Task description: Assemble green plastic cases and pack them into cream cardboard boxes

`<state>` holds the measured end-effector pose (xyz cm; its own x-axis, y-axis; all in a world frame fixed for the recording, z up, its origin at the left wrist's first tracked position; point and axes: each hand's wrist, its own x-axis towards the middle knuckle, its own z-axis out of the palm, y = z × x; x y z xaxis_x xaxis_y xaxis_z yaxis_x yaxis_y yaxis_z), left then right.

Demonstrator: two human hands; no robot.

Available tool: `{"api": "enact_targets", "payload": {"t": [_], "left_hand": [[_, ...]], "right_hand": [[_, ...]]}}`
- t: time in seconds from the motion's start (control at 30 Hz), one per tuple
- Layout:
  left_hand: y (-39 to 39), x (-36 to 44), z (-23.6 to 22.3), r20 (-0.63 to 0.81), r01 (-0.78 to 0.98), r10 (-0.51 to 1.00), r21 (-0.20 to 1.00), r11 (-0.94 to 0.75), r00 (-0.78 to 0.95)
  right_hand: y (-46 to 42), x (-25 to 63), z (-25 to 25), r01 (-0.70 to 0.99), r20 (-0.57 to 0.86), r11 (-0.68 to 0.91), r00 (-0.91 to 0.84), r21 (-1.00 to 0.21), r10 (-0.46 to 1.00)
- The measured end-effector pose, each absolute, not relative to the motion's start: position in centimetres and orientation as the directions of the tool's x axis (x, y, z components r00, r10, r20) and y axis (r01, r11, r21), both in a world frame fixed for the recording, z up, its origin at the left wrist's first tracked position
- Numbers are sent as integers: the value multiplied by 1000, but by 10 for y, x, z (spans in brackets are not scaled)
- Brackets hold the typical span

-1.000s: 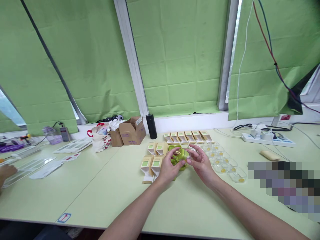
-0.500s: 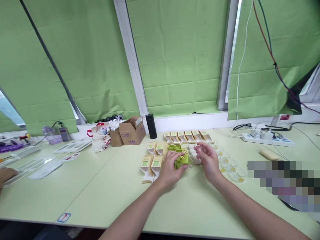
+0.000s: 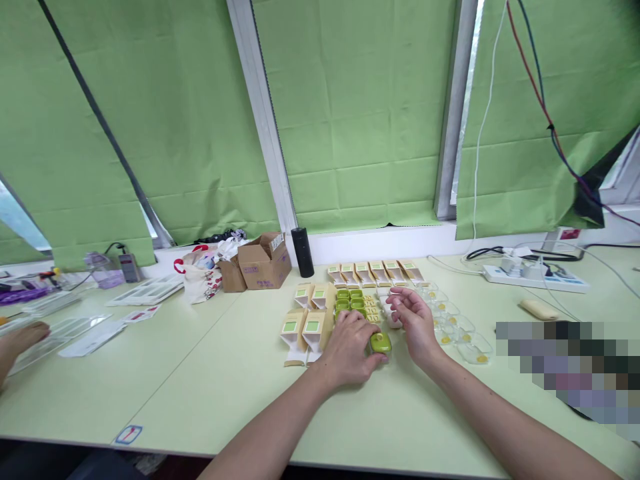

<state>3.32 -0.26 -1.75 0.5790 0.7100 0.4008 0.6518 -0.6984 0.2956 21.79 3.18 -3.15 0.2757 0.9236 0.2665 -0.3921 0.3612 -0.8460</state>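
Note:
My left hand [image 3: 350,347] is closed around a small green box [image 3: 381,343], gripping its sides low over the table. My right hand [image 3: 414,321] hovers beside white blocks [image 3: 389,308], its fingers loosely bent and nothing visible in them. Behind the left hand, rows of small green trays [image 3: 350,294] stand next to little yellow pieces [image 3: 371,309]. Clear plastic shells [image 3: 474,351] with yellow spots lie to the right of my right hand. Several open card cartons [image 3: 313,328] with green labels stand left of the left hand.
More cartons [image 3: 370,274] line up at the back. A brown cardboard box [image 3: 264,262] and a black cylinder [image 3: 302,253] stand by the wall. A power strip [image 3: 537,279] with cables lies at the right. Another person's hand [image 3: 23,341] rests on a clear tray at the far left.
My left hand has moved nearer, bringing the green box down and slightly right, away from the trays. The right hand has hardly shifted. The other person's hand has come further into view.

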Motion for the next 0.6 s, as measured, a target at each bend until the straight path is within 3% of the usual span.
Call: {"api": "enact_targets", "payload": {"t": [0.4,0.6], "left_hand": [[-9,38,-10,384,675,732,298,-675,563],[11,25,6,470,756,803,353,-551,366]], "right_hand": [[29,218,-28,-394,266,349,251,-850,931],[27,219,-27,-401,247,330,245,-855,937]]}}
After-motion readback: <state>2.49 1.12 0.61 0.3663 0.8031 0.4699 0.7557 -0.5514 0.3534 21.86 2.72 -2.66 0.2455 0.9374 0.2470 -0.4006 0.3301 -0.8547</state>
